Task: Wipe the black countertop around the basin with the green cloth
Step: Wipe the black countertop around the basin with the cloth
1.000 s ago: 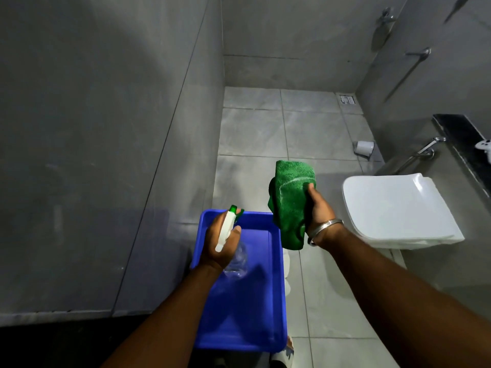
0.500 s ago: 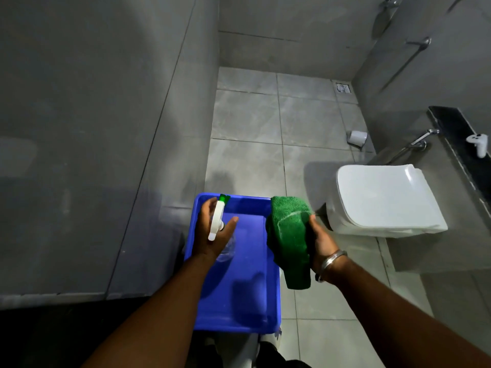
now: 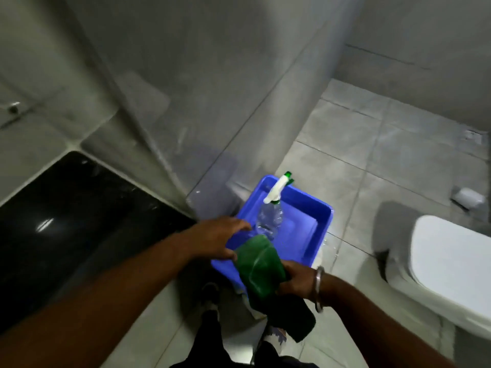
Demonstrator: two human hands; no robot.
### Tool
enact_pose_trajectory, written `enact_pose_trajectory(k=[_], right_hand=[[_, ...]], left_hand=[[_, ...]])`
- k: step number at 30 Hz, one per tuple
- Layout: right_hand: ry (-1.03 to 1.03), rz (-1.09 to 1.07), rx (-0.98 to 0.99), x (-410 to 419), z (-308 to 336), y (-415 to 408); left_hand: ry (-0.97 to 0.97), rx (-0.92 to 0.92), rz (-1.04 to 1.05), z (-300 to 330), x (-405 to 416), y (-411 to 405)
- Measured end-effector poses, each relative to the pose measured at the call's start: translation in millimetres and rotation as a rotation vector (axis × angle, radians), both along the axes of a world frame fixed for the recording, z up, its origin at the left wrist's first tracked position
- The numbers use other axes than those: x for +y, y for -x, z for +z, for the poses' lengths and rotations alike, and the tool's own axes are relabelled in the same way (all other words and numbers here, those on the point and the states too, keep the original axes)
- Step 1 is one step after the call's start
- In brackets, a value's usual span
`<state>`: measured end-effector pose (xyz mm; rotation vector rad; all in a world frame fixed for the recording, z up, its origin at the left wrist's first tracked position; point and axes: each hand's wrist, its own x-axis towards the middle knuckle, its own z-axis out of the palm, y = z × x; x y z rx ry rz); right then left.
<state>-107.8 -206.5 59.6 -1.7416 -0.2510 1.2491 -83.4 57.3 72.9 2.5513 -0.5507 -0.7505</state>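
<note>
My right hand (image 3: pixel 297 280) clenched on green cloth (image 3: pixel 261 274), above near edge of blue tub (image 3: pixel 322 208). Left hand (image 3: pixel 218 239) released, empty, near spray bottle (image 3: pixel 271 216) in tub. Black table (image 3: pixel 66 221) at left: I should refold cloth flat first, basin not visible.

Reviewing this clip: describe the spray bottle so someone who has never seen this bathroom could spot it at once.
Find the blue plastic tub on the grey tiled floor, between the black countertop and the white toilet. The spray bottle stands inside it, just beyond the left hand. It is the only clear, crinkled bottle, with a white trigger head and green nozzle.
</note>
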Motion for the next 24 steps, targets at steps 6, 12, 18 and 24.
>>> enact_pose_trajectory(k=[6,12,18,24], right_hand=[[0.118,0.557,-0.417,130,41,-13],[0.205,0.634,-0.773,258,57,-7],[0.113,0.586,-1.113,421,36,-13],[0.349,1.153,-1.095,527,-47,-23]], left_hand=[[-0.147,0.092,-0.060,53,63,34],[-0.281,-0.180,0.155,73,201,88],[-0.573,-0.592,0.431,58,358,84],[-0.649,-0.172,1.115,-47,459,99]])
